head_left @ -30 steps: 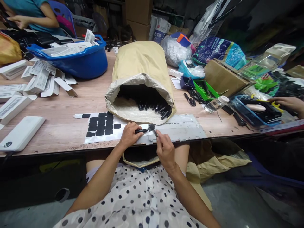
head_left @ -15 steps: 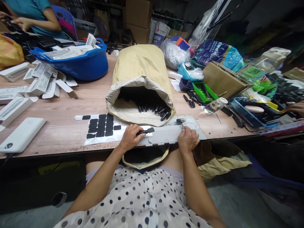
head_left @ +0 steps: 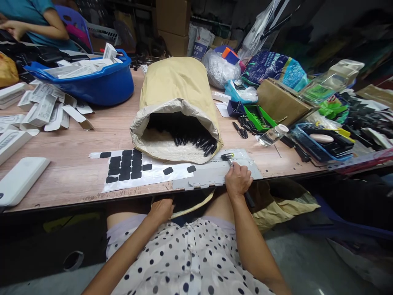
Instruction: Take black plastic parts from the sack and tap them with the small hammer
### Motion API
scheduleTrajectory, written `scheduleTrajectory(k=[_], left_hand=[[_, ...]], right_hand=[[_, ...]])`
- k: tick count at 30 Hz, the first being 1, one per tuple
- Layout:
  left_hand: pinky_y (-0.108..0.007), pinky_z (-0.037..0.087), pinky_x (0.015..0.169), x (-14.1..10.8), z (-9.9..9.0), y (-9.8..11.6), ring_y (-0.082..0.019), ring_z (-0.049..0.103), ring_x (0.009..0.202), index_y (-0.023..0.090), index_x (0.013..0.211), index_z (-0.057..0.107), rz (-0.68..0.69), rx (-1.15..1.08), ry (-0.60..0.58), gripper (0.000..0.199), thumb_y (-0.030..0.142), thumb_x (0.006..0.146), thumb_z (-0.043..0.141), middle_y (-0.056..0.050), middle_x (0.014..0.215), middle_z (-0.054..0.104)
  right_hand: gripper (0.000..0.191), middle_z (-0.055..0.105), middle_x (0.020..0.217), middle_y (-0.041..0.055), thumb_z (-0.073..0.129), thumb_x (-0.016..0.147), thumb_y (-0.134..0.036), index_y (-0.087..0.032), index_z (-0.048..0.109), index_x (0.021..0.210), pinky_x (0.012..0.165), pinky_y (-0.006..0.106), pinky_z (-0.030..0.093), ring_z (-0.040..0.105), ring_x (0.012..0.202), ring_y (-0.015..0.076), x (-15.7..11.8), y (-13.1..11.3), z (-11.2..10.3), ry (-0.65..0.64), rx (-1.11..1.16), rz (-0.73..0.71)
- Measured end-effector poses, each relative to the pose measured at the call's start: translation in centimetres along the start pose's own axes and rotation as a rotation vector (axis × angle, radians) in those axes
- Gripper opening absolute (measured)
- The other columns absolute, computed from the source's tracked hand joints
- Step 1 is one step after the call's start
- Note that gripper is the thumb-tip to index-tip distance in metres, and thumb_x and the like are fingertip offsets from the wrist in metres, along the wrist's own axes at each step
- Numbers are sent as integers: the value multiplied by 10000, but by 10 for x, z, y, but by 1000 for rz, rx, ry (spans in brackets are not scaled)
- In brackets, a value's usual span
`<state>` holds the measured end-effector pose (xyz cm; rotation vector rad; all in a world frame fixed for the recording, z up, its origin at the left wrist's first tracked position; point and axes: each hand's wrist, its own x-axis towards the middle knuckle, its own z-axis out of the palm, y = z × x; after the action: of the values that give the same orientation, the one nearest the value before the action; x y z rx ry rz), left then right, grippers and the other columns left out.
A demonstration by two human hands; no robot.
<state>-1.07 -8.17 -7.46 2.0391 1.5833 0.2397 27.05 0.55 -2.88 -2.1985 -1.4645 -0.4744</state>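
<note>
My right hand (head_left: 238, 180) is wrapped round a small hammer (head_left: 227, 157); its black head rests over the grey cardboard sheet (head_left: 208, 175), and its dark handle end sticks out below the hand. My left hand (head_left: 161, 209) is below the table edge, at the mouth of a yellowish sack (head_left: 196, 204) in my lap. Its fingers are hidden, so I cannot tell what they hold. White backing paper (head_left: 158, 175) with black rounded stickers (head_left: 125, 164) lies left of the cardboard. Behind it, a large yellowish sack (head_left: 179, 84) lies with its mouth towards me, black slim pieces (head_left: 206, 143) inside.
At left are a blue basin (head_left: 101, 84) of white boxes, loose boxes (head_left: 46, 108) and a white power bank (head_left: 23, 180). A green tray (head_left: 259, 116), a clear bottle (head_left: 272, 136) and a blue basket (head_left: 325, 141) stand at right. Another person (head_left: 33, 24) sits back left.
My left hand has moved from the cardboard down below the table edge, and the black slim piece it held is out of sight. The hammer stays in my right hand.
</note>
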Motion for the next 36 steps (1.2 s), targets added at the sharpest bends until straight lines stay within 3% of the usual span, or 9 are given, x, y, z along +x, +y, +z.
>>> scheduleTrajectory(k=[3, 7, 13, 16, 19, 22, 25, 31, 36], left_hand=[[-339, 470, 539, -3, -14, 14, -284, 699, 642, 226, 844, 703, 28, -58, -37, 105, 184, 791, 623, -53, 708, 706], [-299, 486, 593, 10, -43, 57, -216, 688, 671, 250, 884, 721, 181, -224, -46, 108, 261, 849, 619, -4, 734, 720], [-331, 527, 754, 108, -74, 106, -208, 663, 787, 205, 942, 687, 120, -247, 346, 150, 270, 908, 556, -45, 860, 694], [-349, 535, 752, 154, -73, 119, -235, 666, 858, 190, 942, 678, 9, -170, 348, 130, 266, 894, 584, -92, 1007, 668], [-358, 537, 746, 175, -69, 127, -268, 668, 923, 197, 917, 671, -56, -104, 296, 85, 239, 850, 640, -106, 1060, 644], [-344, 530, 729, 169, -67, 127, -266, 660, 950, 211, 915, 654, -27, -103, 309, 73, 206, 844, 640, -95, 1061, 645], [-320, 521, 718, 141, -70, 115, -234, 649, 919, 231, 952, 632, 64, -164, 376, 87, 225, 865, 630, -55, 996, 664], [-321, 522, 734, 61, -68, 61, -206, 626, 824, 235, 899, 627, 182, -204, 476, 36, 227, 865, 617, -27, 872, 679], [-326, 528, 736, 40, -72, 22, -206, 621, 807, 236, 890, 641, 144, -152, 418, 53, 214, 849, 616, -21, 844, 647]], right_hand=[[285, 571, 921, 111, 504, 902, -210, -193, 718, 1090, 674, 339, 277, 470, 855, 246, -1, 0, 1, -12, 10, -2], [281, 566, 924, 110, 495, 910, -209, -191, 709, 1091, 678, 339, 283, 473, 867, 248, -1, -2, -1, -30, 14, 9], [294, 568, 926, 113, 477, 917, -219, -183, 701, 1104, 685, 349, 289, 468, 871, 254, -3, -4, 0, -36, 15, 15], [307, 559, 943, 116, 475, 911, -216, -178, 688, 1130, 689, 348, 296, 466, 867, 251, -5, -3, 2, -59, 37, 22], [309, 556, 928, 109, 468, 913, -222, -180, 682, 1131, 686, 349, 296, 463, 858, 248, -7, -2, 3, -45, 31, 16], [307, 558, 905, 102, 455, 922, -225, -184, 680, 1127, 684, 351, 289, 460, 842, 244, -9, -3, 2, -13, 11, 10], [307, 560, 905, 104, 453, 929, -227, -180, 682, 1128, 687, 353, 284, 463, 837, 247, -10, -3, 0, -24, -11, 25], [319, 557, 918, 106, 467, 925, -229, -180, 682, 1155, 695, 353, 285, 467, 842, 252, -13, -2, -1, -56, -20, 73], [312, 565, 920, 109, 481, 919, -232, -181, 694, 1143, 695, 352, 283, 469, 838, 250, -13, -2, -3, -66, -6, 95]])
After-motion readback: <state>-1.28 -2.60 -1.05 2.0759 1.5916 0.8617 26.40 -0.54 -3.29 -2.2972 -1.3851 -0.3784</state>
